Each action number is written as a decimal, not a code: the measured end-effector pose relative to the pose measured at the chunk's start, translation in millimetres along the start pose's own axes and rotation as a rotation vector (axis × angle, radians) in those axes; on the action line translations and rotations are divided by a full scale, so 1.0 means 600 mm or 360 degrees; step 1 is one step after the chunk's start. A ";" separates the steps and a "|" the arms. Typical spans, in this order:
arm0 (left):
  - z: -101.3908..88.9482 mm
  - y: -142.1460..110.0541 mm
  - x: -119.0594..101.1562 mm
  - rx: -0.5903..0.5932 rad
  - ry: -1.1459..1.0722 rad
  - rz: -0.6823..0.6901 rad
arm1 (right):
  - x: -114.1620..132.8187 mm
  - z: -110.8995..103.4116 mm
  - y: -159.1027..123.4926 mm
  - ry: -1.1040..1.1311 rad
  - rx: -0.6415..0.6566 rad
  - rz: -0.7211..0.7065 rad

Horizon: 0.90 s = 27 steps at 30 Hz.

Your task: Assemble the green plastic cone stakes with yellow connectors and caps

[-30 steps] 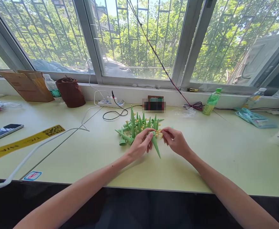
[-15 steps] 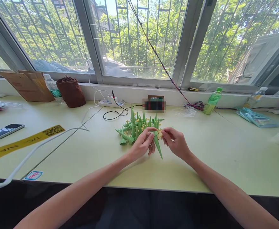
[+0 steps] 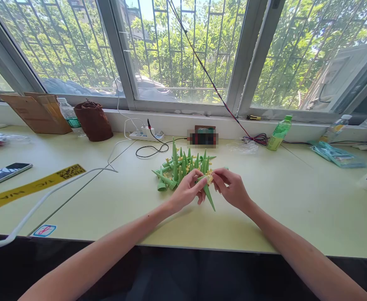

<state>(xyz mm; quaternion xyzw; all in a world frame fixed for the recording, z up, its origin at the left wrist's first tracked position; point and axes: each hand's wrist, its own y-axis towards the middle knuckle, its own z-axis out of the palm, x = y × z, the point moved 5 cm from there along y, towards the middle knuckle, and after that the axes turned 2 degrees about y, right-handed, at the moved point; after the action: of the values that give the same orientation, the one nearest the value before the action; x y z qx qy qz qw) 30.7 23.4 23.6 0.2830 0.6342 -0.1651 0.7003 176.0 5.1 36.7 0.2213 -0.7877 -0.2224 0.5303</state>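
My left hand (image 3: 188, 190) is closed around a green plastic cone (image 3: 209, 198) whose tip points down toward me. Against the cone's wide end is a small pale-yellow plastic piece (image 3: 210, 179), with my left thumb pressed near it. The fingertips of my right hand (image 3: 230, 186) pinch that yellow piece from the right side. Just behind my left hand lies a pile of green cones (image 3: 175, 167), some upright and some on their sides, with small yellow pieces among them. My fingers partly hide where the cone and the yellow piece meet.
Along the windowsill stand a cardboard box (image 3: 39, 115), a water bottle (image 3: 70, 117), a brown bag (image 3: 93, 121), a power strip (image 3: 145, 134) and a green bottle (image 3: 279, 133). A phone (image 3: 6, 174) lies at left, near a white cable (image 3: 60, 184) with a yellow tag (image 3: 32, 188). Blue plastic packets (image 3: 337, 154) lie right.
The cone in my left hand has dipped slightly, and the left thumb has shifted over its wide end toward the yellow piece. My right hand stays almost in place.
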 end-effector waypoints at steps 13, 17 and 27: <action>-0.002 0.005 0.003 0.0002 -0.0225 0.0040 | 0.001 -0.009 0.001 -0.0067 -0.0162 0.0003; -0.002 0.005 0.003 -0.0014 -0.0245 0.0037 | 0.000 -0.009 0.000 -0.0069 -0.0172 0.0006; -0.004 0.003 0.003 -0.0036 -0.0216 0.0019 | -0.001 -0.009 -0.001 -0.0027 -0.0148 -0.0012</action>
<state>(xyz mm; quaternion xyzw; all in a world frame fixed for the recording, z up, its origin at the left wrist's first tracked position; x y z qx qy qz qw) 30.2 26.7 22.1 0.2670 0.5855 -0.1726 0.7457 181.2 4.4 37.4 0.1974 -0.7801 -0.2626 0.5325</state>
